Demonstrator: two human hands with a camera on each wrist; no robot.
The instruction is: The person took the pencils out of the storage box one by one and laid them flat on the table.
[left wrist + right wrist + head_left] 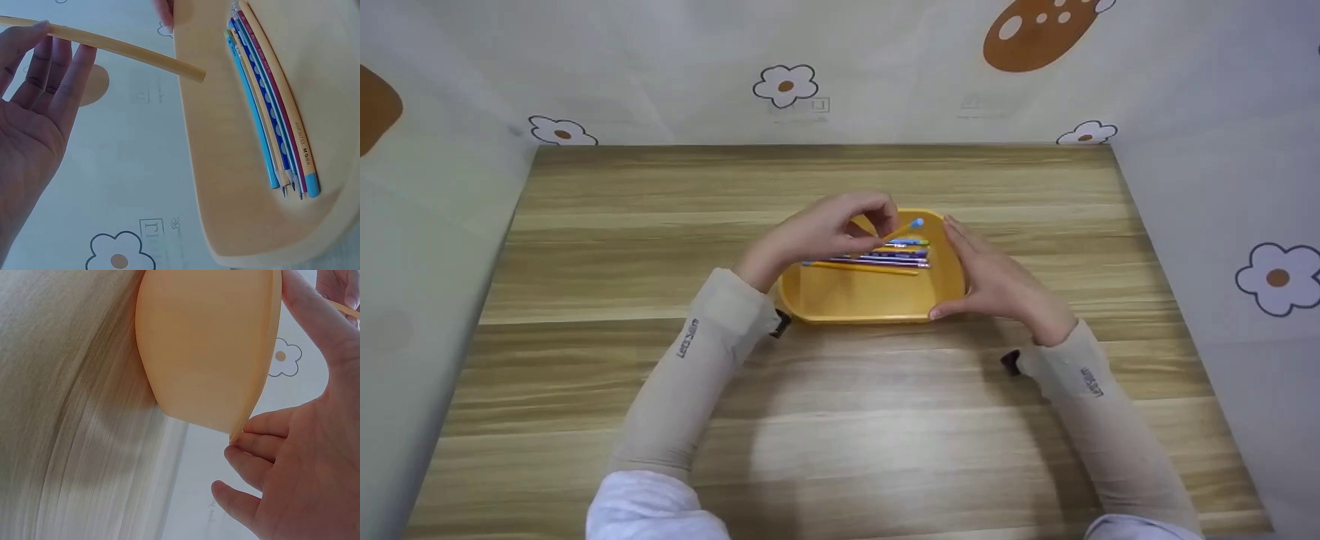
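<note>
Over the yellow tray (859, 300), my left hand (840, 225) pinches a yellow pencil (143, 55) between thumb and fingers. The pencil's blue end shows in the head view, and its plain end slants over the tray rim in the left wrist view. Several pencils lie side by side in the tray, among them a yellow pencil with a blue end (284, 95), a dark red one (263, 62) and a light blue one (253, 112). My right hand (997, 281) holds the tray's right end, thumb at the near corner and fingers at the far one.
The tray stands on a wood-grain table (877, 420). Pale sheets with flower prints (785, 86) rise behind the table and along both sides. Small black pieces (781, 324) stick out at the sleeve cuffs.
</note>
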